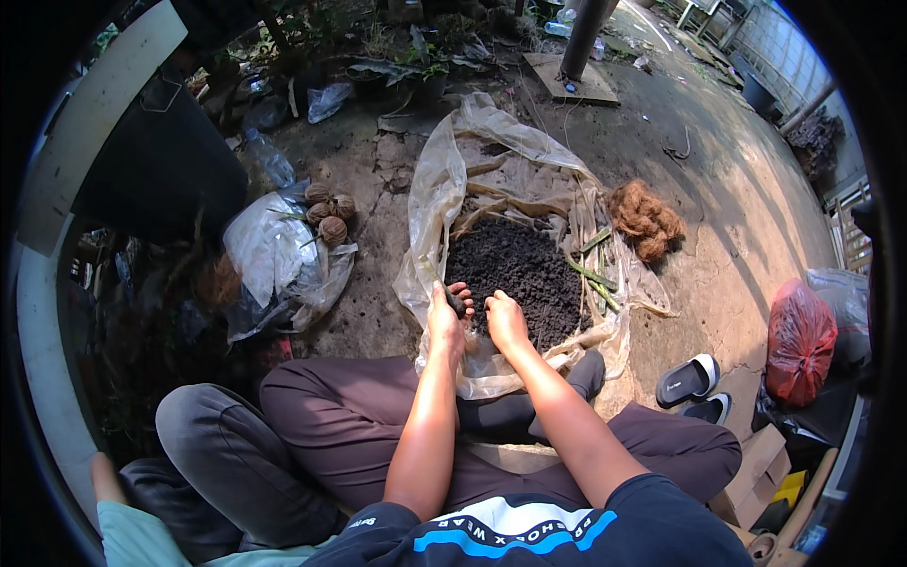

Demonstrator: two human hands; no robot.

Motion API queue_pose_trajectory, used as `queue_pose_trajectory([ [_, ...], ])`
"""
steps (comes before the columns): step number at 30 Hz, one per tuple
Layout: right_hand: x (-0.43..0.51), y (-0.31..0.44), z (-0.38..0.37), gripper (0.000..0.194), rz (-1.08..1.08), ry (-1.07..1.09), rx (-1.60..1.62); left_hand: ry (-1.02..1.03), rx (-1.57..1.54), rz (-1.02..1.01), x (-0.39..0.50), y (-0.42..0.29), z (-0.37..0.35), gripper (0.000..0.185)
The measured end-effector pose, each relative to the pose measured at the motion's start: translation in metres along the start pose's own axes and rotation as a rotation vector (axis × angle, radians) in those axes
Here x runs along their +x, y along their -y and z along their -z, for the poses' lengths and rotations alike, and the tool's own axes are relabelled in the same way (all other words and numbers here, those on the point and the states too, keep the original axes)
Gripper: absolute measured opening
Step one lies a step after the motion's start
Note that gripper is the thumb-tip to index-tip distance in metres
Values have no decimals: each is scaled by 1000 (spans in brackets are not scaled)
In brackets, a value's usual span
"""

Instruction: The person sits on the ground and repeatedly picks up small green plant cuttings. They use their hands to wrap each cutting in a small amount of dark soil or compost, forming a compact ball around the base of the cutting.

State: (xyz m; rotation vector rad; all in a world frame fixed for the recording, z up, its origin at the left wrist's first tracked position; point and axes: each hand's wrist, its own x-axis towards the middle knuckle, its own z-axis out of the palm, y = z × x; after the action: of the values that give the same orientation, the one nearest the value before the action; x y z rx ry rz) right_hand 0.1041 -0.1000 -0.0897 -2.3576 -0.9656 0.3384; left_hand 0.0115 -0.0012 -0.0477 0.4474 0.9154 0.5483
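Observation:
My left hand (446,319) is curled, palm up, around a green plant cutting (426,268) with dark soil at its lower end and in the palm. Close beside it, my right hand (506,320) has its fingers drawn together over the soil's near edge; whether any soil is pinched in them is hidden. Both hands are above a heap of dark crumbly soil (524,273), which lies on a crumpled clear plastic sheet (432,191). Several green cut stem pieces (594,275) rest on the sheet's right side. A tuft of brown coconut fibre (645,218) sits at its right edge.
Several round brown balls (332,230) lie by a plastic bag (262,248) on the left. Another person's bent leg (220,439) is close on my left. Sandals (686,383), a red plastic bag (799,347) and a cardboard box (755,475) are on the right.

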Motion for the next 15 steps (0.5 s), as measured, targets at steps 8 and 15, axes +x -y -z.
queue_pose_trajectory([
  [8, 12, -9, 44, 14, -187, -50, 377, 278, 18, -16, -15, -7, -14, 69],
  [15, -59, 2, 112, 16, -552, -77, 1488, 450, 226, 30, -26, 7, -28, 52],
])
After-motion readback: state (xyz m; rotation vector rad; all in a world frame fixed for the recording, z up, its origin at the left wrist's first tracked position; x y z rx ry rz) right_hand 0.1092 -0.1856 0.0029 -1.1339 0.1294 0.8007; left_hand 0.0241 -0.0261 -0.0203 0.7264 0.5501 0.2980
